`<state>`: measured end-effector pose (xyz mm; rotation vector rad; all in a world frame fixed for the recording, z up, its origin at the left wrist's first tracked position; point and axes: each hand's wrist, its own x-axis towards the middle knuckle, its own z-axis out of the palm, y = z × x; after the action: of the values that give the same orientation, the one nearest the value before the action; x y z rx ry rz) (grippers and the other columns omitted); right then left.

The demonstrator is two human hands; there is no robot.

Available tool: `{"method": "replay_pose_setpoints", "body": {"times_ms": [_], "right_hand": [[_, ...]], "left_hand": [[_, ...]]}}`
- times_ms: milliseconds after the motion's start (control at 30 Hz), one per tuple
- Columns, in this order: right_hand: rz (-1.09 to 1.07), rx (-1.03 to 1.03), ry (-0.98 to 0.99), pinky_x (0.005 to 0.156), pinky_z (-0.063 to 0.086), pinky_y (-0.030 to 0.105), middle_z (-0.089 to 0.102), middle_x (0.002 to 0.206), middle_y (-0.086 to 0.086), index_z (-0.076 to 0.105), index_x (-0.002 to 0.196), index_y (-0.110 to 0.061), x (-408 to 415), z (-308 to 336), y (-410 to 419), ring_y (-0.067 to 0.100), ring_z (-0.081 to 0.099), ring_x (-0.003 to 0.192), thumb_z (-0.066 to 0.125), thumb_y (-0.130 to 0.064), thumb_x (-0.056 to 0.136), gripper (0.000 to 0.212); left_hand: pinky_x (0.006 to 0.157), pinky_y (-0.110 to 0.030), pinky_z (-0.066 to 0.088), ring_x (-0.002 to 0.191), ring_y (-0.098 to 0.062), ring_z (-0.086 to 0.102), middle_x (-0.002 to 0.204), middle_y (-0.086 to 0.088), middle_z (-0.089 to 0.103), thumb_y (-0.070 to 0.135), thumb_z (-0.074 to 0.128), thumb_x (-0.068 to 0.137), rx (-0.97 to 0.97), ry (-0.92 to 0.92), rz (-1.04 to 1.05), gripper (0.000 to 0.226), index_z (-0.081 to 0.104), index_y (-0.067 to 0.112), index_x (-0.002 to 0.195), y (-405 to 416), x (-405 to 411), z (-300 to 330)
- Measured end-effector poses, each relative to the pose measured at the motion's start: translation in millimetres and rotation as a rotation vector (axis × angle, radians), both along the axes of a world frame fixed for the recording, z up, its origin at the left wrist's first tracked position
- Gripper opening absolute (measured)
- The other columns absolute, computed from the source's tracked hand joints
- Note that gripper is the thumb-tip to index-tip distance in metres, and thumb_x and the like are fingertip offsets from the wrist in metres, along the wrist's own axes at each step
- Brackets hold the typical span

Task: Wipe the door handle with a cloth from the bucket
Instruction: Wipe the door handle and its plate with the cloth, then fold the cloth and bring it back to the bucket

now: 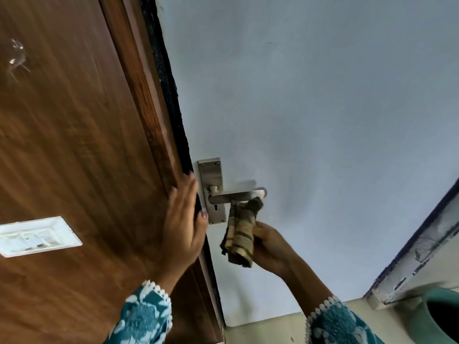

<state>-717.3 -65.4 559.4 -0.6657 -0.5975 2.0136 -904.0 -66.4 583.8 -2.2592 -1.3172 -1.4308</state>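
A silver lever door handle [238, 194] on its metal backplate [212, 175] sits on the pale blue door [323, 108]. My right hand [270, 247] is shut on a folded brown checked cloth [239, 234], whose top end touches the underside of the lever near its tip. My left hand [183, 219] lies flat with fingers together against the door's edge beside the brown wooden frame [87, 145], holding nothing. The green bucket [442, 314] shows partly at the lower right corner.
A white switch plate [37, 235] is mounted on the wooden panel at the left. A grey skirting edge [422, 256] runs diagonally at the right above the bucket. Pale floor [268, 328] shows below the door.
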Motion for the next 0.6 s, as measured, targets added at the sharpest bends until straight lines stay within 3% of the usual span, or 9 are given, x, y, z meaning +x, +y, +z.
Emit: {"method": "replay_pose_setpoints", "body": {"times_ms": [100, 200, 300, 367, 467, 533, 600], "right_hand": [[-0.022, 0.055, -0.006, 0.061, 0.057, 0.039, 0.065, 0.084, 0.019, 0.058, 0.102, 0.001, 18, 11, -5, 0.030, 0.066, 0.069, 0.046, 0.000, 0.084, 0.021], [-0.067, 0.073, -0.079, 0.045, 0.052, 0.031, 0.066, 0.071, 0.013, 0.063, 0.086, -0.005, 22, 25, -5, 0.028, 0.064, 0.060, 0.046, -0.013, 0.087, 0.020], [-0.113, 0.129, -0.245, 0.050, 0.053, 0.035, 0.066, 0.076, 0.013, 0.061, 0.102, -0.002, 26, 28, -1, 0.028, 0.064, 0.062, 0.044, -0.011, 0.092, 0.021], [-0.179, 0.138, -0.365, 0.057, 0.056, 0.037, 0.066, 0.086, 0.017, 0.059, 0.111, 0.002, 35, 27, 0, 0.030, 0.065, 0.069, 0.049, -0.009, 0.091, 0.025], [-0.351, 0.116, -0.527, 0.066, 0.055, 0.037, 0.068, 0.092, 0.016, 0.067, 0.099, -0.002, 60, 23, -3, 0.029, 0.066, 0.081, 0.047, -0.023, 0.095, 0.029], [-0.455, 0.078, -0.550, 0.071, 0.052, 0.033, 0.071, 0.092, 0.010, 0.069, 0.097, -0.009, 82, 19, -9, 0.023, 0.066, 0.087, 0.035, -0.038, 0.100, 0.045], [-0.454, 0.107, -0.633, 0.077, 0.054, 0.033, 0.074, 0.092, 0.006, 0.069, 0.100, -0.014, 102, 17, -18, 0.019, 0.069, 0.089, 0.037, -0.048, 0.096, 0.047]], "left_hand": [[0.107, -0.036, 0.042, 0.135, -0.012, 0.043, 0.144, -0.001, 0.047, 0.033, 0.038, 0.098, -0.286, -0.268, -0.282, 0.043, 0.044, 0.018, 0.138, -23, 34, -17], [0.100, -0.023, 0.043, 0.125, 0.000, 0.049, 0.138, 0.011, 0.052, 0.053, 0.048, 0.090, -0.757, -0.734, -0.363, 0.038, 0.045, 0.040, 0.126, -37, 70, 0], [0.071, -0.026, 0.055, 0.093, -0.009, 0.069, 0.101, 0.006, 0.073, 0.038, 0.058, 0.080, -1.102, -0.995, -0.462, 0.038, 0.060, 0.027, 0.116, -29, 87, 13], [0.060, -0.030, 0.056, 0.077, -0.014, 0.071, 0.083, 0.000, 0.075, 0.020, 0.061, 0.086, -1.164, -1.013, -0.454, 0.020, 0.065, 0.018, 0.105, -21, 92, 18], [0.052, -0.025, 0.052, 0.064, -0.014, 0.069, 0.073, -0.003, 0.072, 0.004, 0.056, 0.089, -1.195, -0.958, -0.373, 0.016, 0.068, 0.015, 0.092, -10, 102, 14], [0.055, -0.026, 0.053, 0.067, -0.015, 0.070, 0.076, -0.004, 0.072, 0.002, 0.057, 0.088, -1.219, -0.941, -0.350, 0.018, 0.068, 0.014, 0.093, -4, 115, 11], [0.062, -0.030, 0.056, 0.078, -0.022, 0.071, 0.087, -0.010, 0.073, 0.003, 0.058, 0.088, -1.249, -0.939, -0.348, 0.018, 0.068, 0.013, 0.099, 0, 134, 7]]}}
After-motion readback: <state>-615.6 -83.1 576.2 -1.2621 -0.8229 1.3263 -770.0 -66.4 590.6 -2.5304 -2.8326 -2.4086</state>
